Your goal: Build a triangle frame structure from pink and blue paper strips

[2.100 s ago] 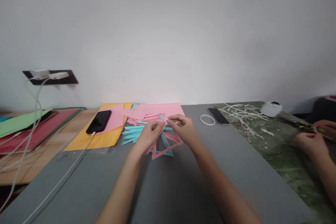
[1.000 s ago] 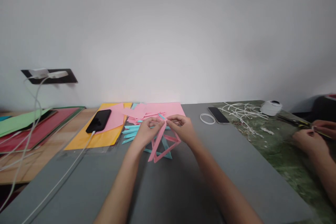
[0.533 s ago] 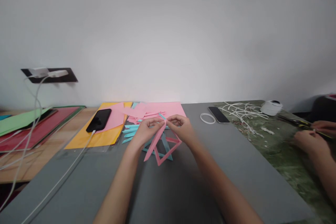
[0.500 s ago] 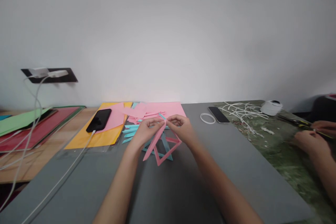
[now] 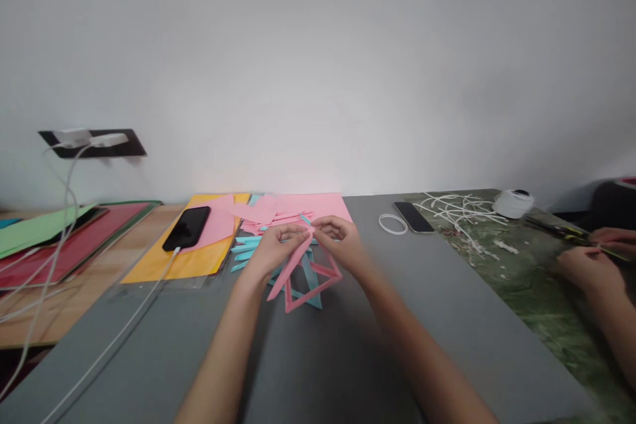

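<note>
Folded strips of pink and blue paper form an open, angular paper model (image 5: 314, 293) in front of me. My left hand (image 5: 279, 246) pinches the upper end of a long pink strip on it. Close by on the right, my right hand (image 5: 338, 237) has its fingers closed at the same top point. The fingertips nearly meet there, and a short blue tip pokes up between them. Behind my left hand lie several folded blue strips (image 5: 244, 257) and pink strips (image 5: 288, 217).
A black phone (image 5: 187, 228) charges on a yellow envelope (image 5: 163, 257) at left. At right are a second phone (image 5: 414, 217), a white ring (image 5: 393, 224), loose white cords (image 5: 462, 212) and a white spool (image 5: 513, 203). A co-worker's hands (image 5: 591, 268) hold something near the right edge.
The lower part of the paper model has swung slightly to the left and turned a little. Both my hands keep their pinch at its top, almost in the same place.
</note>
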{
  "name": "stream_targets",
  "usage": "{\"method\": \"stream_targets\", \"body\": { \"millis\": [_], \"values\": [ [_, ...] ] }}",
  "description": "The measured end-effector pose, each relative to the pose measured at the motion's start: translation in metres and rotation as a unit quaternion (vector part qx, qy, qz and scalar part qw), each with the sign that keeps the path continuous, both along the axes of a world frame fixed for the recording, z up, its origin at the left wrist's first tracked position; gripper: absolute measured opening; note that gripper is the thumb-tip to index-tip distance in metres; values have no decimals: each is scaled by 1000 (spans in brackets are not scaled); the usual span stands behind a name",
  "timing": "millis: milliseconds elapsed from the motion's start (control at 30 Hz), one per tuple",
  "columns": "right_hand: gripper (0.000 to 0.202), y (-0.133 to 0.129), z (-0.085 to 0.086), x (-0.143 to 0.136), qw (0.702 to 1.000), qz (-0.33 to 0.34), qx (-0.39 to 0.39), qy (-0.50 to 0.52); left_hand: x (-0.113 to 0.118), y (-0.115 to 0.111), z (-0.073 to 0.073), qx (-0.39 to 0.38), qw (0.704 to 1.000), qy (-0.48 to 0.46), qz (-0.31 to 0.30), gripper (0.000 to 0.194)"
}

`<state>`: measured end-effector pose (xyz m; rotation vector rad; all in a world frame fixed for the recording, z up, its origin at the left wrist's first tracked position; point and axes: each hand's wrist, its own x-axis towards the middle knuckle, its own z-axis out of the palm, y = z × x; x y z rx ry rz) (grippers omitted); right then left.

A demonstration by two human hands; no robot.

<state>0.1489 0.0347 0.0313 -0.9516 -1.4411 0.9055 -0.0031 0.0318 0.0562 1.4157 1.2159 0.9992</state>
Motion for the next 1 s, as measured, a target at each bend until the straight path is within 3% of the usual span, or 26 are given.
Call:
{"method": "stream_targets", "body": {
  "millis": [200, 333, 500, 700, 1000],
  "values": [
    [20, 1, -4, -3, 999, 20, 9, 24, -2, -1, 2, -18, 1000, -8, -10, 34],
    [24, 3, -8, -6, 999, 3, -14, 51, -3, 0, 2, -2, 1000, -1, -19, 32],
    [26, 2, -10, -8, 989, 42, -61, 128, -4, -1, 4, -6, 999, -12, -29, 31],
    [29, 2, -9, -9, 980, 62, -83, 169, -4, -4, 10, -47, 998, -32, -26, 31],
    [25, -1, -3, -8, 976, 68, -92, 185, -6, -3, 8, -57, 997, -41, -25, 30]
  ]
}}
